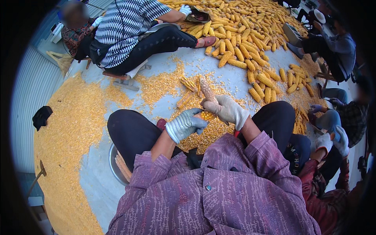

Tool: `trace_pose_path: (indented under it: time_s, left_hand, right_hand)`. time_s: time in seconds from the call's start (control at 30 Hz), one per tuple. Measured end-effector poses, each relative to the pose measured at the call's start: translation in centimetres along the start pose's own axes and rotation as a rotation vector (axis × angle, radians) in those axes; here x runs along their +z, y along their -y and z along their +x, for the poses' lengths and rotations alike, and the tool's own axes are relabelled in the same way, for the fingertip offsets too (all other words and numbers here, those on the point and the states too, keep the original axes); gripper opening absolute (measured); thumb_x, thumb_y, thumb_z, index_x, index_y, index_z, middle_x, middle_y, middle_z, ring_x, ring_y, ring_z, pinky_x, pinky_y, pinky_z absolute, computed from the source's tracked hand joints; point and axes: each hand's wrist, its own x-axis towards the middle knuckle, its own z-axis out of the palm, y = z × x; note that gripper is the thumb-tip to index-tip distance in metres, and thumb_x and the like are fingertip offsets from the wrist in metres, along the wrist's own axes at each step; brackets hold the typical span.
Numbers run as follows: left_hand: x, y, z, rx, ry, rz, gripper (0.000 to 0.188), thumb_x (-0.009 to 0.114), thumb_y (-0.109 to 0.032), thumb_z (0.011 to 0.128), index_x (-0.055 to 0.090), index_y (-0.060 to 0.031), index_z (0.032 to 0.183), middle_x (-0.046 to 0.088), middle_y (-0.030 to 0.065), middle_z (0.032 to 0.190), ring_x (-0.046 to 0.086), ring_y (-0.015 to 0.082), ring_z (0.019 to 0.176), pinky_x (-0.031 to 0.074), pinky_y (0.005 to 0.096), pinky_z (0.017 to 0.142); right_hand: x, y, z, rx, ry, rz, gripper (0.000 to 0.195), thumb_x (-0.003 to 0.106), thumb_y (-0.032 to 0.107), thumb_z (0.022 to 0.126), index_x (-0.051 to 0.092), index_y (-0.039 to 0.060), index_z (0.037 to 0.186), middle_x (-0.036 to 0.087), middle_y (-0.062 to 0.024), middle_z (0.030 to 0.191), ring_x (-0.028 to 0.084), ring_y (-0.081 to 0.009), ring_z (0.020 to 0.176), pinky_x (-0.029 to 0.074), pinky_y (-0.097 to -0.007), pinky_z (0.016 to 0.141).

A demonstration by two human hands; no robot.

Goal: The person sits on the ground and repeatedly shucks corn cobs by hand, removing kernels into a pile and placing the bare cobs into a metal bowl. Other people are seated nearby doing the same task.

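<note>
My left hand, in a pale work glove, grips a corn cob that still carries yellow kernels at its exposed end. A bare, mostly stripped cob points up and away from my gloved right hand, which is closed around its lower part. The two cobs meet or nearly meet between my hands; the glove fingers hide the exact contact. Below them, loose corn kernels lie heaped between my knees. Just beyond are several partly stripped cobs on the kernels.
A large heap of unshelled corn ears lies ahead. Loose kernels cover the floor at left, with a black cap on them. A metal basin holding cobs stands by my left leg. Other people sit ahead and close on my right.
</note>
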Motion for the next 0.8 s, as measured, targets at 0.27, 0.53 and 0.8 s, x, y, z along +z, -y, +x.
trace_pose_path:
  time_s: [0.27, 0.53, 0.8]
  left_hand:
    - [0.5, 0.7, 1.6, 0.209, -0.293, 0.224, 0.061, 0.073, -0.025, 0.078, 0.045, -0.0019, 0.127, 0.055, 0.0104, 0.115, 0.06, 0.019, 0.095, 0.052, 0.0344, 0.078]
    - [0.0, 2.1, 2.3, 0.024, -0.346, 0.418, 0.059, 0.069, -0.016, 0.079, 0.041, -0.0018, 0.128, 0.065, 0.0156, 0.09, 0.065, 0.029, 0.081, 0.052, 0.0351, 0.073]
    - [2.1, 4.8, 3.0, 0.376, -0.527, 0.956, 0.058, 0.069, -0.02, 0.077, 0.045, 0.0032, 0.124, 0.064, 0.0199, 0.095, 0.065, 0.0286, 0.081, 0.053, 0.0352, 0.07]
  right_hand:
    - [1.6, -4.3, 2.1, 0.22, -0.272, 0.791, 0.048, 0.054, 0.046, 0.091, 0.062, -0.0017, 0.093, 0.059, -0.0052, 0.076, 0.057, -0.0154, 0.071, 0.048, -0.0317, 0.063]
    - [0.3, -0.9, 1.4, 0.276, -0.243, 0.767, 0.044, 0.055, 0.034, 0.093, 0.052, -0.0013, 0.118, 0.063, -0.0097, 0.099, 0.062, -0.0209, 0.088, 0.05, -0.0339, 0.084]
    - [0.9, -0.4, 1.8, 0.206, -0.352, 1.035, 0.039, 0.049, 0.036, 0.096, 0.056, -0.0012, 0.108, 0.064, -0.0135, 0.097, 0.063, -0.021, 0.085, 0.052, -0.0333, 0.075]
